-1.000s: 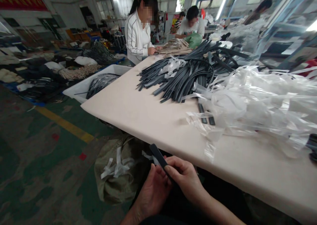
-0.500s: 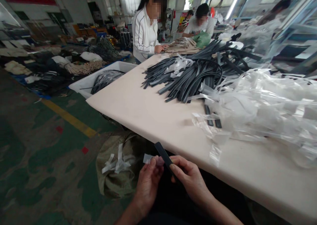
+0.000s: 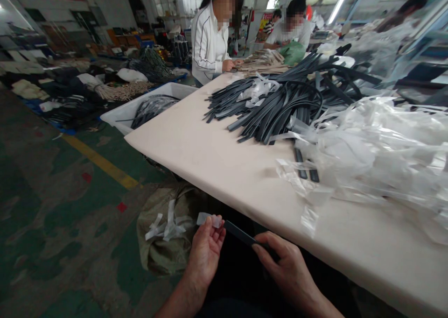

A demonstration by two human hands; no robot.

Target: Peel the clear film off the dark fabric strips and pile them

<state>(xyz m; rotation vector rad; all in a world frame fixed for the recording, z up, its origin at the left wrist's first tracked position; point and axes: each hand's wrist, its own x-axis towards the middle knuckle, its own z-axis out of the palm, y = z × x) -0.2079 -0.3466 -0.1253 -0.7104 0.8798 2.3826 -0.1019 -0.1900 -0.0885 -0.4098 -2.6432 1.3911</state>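
Note:
My right hand grips a flat black strap just below the near edge of the cream table. Its free end points left toward my left hand. That hand pinches a small strip of clear plastic film at the fingertips, a little apart from the strap's end. On the table lies a big pile of the same black straps, and to the right a heap of crumpled clear plastic wrappers.
An olive sack with white scraps on it sits on the floor under my hands. A white bin of dark straps stands left of the table. Two people work at the table's far end, beside tan straps. Piles of material cover the floor at left.
My left hand has pulled the clear film off the strap's end and moved left. My right hand has tilted the strap from steeply upward to nearly level.

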